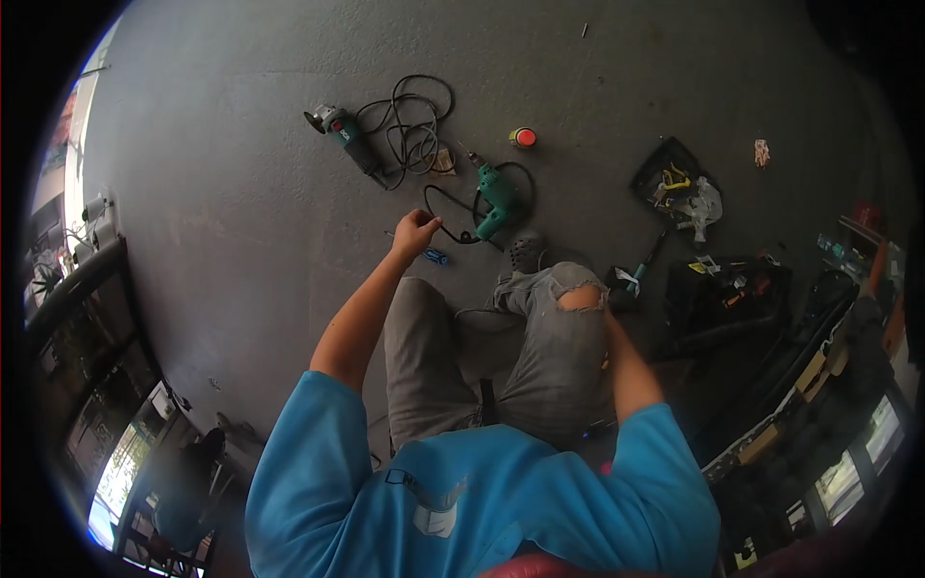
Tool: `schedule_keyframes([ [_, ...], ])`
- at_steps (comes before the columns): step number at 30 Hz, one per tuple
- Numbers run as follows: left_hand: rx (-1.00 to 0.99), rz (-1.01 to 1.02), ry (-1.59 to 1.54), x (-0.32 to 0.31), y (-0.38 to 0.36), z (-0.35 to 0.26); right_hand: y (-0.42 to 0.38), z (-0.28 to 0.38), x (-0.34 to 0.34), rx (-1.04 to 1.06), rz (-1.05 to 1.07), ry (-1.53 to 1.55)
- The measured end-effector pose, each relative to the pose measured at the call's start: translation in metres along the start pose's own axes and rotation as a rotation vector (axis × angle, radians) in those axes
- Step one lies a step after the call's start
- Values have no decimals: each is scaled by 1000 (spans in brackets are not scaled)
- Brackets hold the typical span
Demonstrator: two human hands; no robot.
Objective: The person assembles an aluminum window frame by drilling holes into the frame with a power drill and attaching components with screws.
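My left hand is held out over the floor with thumb and fingers pinched together; anything between the fingertips is too small to make out. Just right of it lies the black cable of a green drill. A blue-handled tool rests on the floor below the hand. My right forearm goes down behind my raised right knee, which hides the hand.
An angle grinder with a coiled cable lies ahead. Beyond the drill stands a red-topped container. To the right are a black tray of items, a hammer-like tool and a black tool bag.
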State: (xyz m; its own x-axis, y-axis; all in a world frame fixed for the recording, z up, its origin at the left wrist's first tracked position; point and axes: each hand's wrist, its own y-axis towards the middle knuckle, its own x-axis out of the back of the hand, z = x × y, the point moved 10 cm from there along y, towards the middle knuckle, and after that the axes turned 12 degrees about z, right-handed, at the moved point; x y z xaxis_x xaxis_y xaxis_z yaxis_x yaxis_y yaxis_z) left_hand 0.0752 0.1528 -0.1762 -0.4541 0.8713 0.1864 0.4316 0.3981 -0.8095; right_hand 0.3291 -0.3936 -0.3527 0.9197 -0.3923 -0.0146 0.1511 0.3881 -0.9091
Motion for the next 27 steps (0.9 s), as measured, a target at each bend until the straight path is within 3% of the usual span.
schedule_keyframes([
  [1, -20, -52, 39, 23, -42, 4, -26, 47, -10, 4, -24, -91],
  [4, 166, -166, -95, 73, -184, 43, -133, 198, -22, 77, -117, -385],
  [5, 229, -199, -151, 86, -235, 64, -189, 262, -43, -79, -81, -146],
  [7, 320, -254, -249, 101, -341, 76, -236, 323, -58, -101, -13, 87],
  [12, 364, -329, -418, 118, -526, 98, -291, 451, -83, -51, -53, 46],
  [13, 354, -424, -500, 128, -552, 105, -304, 475, -98, -50, -59, 45],
  [16, 339, -514, -602, 149, -604, 126, -311, 532, -157, -114, -36, -109],
  [18, 286, -441, -645, 171, -612, 142, -318, 568, -230, -66, -13, -172],
  [20, 267, -504, -723, 197, -624, 165, -316, 596, -293, -39, 44, -207],
  [22, 265, -550, -763, 226, -635, 189, -312, 604, -387, -60, 326, -378],
  [26, 271, -712, -893, 285, -666, 236, -318, 631, -505, -49, 368, -409],
  [27, 273, -747, -935, 298, -669, 247, -323, 635, -538, -23, 506, -467],
])
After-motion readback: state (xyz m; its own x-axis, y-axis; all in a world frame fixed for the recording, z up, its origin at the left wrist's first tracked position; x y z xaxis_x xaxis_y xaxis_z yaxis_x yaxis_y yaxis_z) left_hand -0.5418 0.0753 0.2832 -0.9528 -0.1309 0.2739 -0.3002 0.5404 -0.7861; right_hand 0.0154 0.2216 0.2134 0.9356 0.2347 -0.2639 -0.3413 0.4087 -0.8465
